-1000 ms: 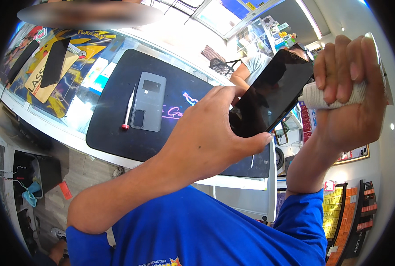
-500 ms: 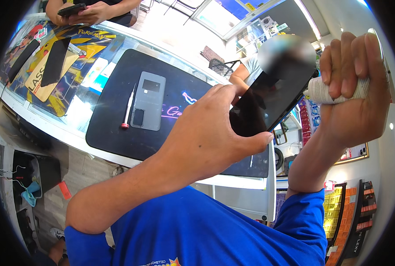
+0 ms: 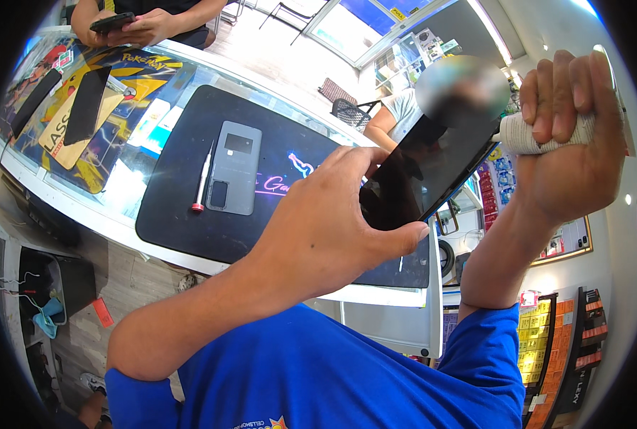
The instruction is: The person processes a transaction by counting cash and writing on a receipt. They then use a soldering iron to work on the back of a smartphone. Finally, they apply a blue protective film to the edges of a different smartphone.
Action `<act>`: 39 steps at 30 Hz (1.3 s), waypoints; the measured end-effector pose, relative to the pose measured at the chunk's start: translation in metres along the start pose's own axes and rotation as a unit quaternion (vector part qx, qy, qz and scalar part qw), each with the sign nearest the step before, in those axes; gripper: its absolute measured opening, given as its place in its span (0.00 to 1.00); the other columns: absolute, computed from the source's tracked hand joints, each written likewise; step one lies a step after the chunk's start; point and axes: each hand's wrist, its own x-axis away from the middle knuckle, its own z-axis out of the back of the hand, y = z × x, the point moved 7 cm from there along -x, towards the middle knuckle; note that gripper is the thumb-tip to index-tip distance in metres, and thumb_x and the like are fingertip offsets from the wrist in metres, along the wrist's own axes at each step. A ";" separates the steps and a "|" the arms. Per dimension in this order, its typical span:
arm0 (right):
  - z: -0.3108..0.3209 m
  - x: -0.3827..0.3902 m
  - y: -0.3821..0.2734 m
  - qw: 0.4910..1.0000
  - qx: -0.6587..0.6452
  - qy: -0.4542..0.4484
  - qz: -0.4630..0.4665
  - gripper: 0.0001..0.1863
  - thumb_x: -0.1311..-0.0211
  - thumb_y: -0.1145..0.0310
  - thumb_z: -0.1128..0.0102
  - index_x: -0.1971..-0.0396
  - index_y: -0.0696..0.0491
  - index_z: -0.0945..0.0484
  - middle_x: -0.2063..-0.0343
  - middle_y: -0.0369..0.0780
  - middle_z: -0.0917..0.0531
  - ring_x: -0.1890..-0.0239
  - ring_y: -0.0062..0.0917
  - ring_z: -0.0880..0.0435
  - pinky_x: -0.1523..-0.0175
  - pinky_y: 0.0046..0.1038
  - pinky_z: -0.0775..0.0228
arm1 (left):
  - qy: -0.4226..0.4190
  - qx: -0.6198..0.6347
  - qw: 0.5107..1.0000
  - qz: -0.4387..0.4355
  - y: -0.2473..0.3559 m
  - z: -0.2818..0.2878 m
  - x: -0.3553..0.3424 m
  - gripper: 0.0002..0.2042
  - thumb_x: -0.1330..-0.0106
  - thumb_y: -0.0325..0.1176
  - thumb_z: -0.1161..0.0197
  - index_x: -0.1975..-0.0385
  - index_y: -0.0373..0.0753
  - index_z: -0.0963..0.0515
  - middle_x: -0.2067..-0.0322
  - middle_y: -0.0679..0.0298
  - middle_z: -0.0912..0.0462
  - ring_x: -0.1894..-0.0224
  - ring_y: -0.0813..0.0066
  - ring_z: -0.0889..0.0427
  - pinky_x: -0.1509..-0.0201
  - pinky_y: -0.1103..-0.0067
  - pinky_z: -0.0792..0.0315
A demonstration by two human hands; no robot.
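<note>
A black smartphone (image 3: 433,161) is raised above the counter, tilted, with its dark glossy face showing. My left hand (image 3: 325,214) grips its lower end between thumb and fingers. At the phone's upper right edge, my right hand (image 3: 579,157) is wrapped round a whitish ribbed cylindrical tool (image 3: 544,134). The tool's narrow tip points at that edge; I cannot tell whether they touch. Below, on the black mat (image 3: 179,136), lies a grey phone back cover (image 3: 238,163) with cutouts. A slim screwdriver (image 3: 203,179) with a red end lies to its left.
The glass-topped counter (image 3: 111,211) carries a yellow and black printed mat (image 3: 104,168) with two dark phone-like slabs (image 3: 89,107). Across the counter, one person's hands (image 3: 143,27) hold a phone; another person (image 3: 393,118) sits nearby. Display racks (image 3: 540,343) stand at right.
The view has shifted slightly. My left hand and the phone have moved a little left, and my right hand is slightly higher. Both grips are unchanged.
</note>
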 end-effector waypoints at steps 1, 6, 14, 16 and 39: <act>0.000 -0.001 0.001 1.000 -0.004 0.006 -0.012 0.14 0.16 0.71 0.53 0.65 0.54 0.22 0.79 0.32 0.31 0.79 0.14 0.35 0.68 0.24 0.37 | 0.004 -0.003 1.000 -0.007 -0.001 0.000 0.000 0.44 0.41 0.53 0.18 0.33 0.27 0.26 0.42 0.49 0.17 0.45 0.60 0.15 0.45 0.70 0.18; 0.001 -0.002 -0.001 0.993 -0.063 0.054 -0.089 0.16 0.18 0.66 0.51 0.73 0.48 0.31 0.83 0.31 0.35 0.81 0.15 0.38 0.68 0.23 0.40 | -0.010 0.015 1.000 0.005 -0.001 -0.001 -0.001 0.44 0.41 0.52 0.18 0.32 0.28 0.26 0.41 0.49 0.17 0.43 0.58 0.15 0.40 0.68 0.20; 0.002 -0.002 -0.003 0.988 -0.109 0.098 -0.057 0.15 0.20 0.65 0.52 0.73 0.46 0.35 0.82 0.32 0.36 0.81 0.18 0.40 0.66 0.25 0.40 | -0.017 0.018 1.000 0.012 -0.003 0.000 -0.003 0.44 0.40 0.53 0.18 0.31 0.28 0.28 0.41 0.48 0.18 0.42 0.58 0.16 0.45 0.68 0.18; 0.001 -0.002 -0.002 0.987 -0.113 0.103 -0.053 0.15 0.20 0.65 0.52 0.73 0.46 0.34 0.82 0.33 0.35 0.81 0.18 0.39 0.66 0.25 0.40 | -0.018 0.025 0.999 0.013 -0.005 0.000 -0.003 0.44 0.40 0.53 0.18 0.31 0.29 0.28 0.41 0.48 0.18 0.42 0.59 0.16 0.46 0.69 0.18; 0.014 -0.007 0.013 0.999 0.023 0.037 -0.008 0.14 0.15 0.70 0.54 0.57 0.58 0.18 0.78 0.32 0.31 0.78 0.16 0.34 0.66 0.23 0.39 | -0.008 0.001 1.000 0.007 -0.005 0.000 -0.007 0.41 0.40 0.50 0.17 0.33 0.31 0.25 0.42 0.53 0.17 0.42 0.62 0.16 0.39 0.68 0.22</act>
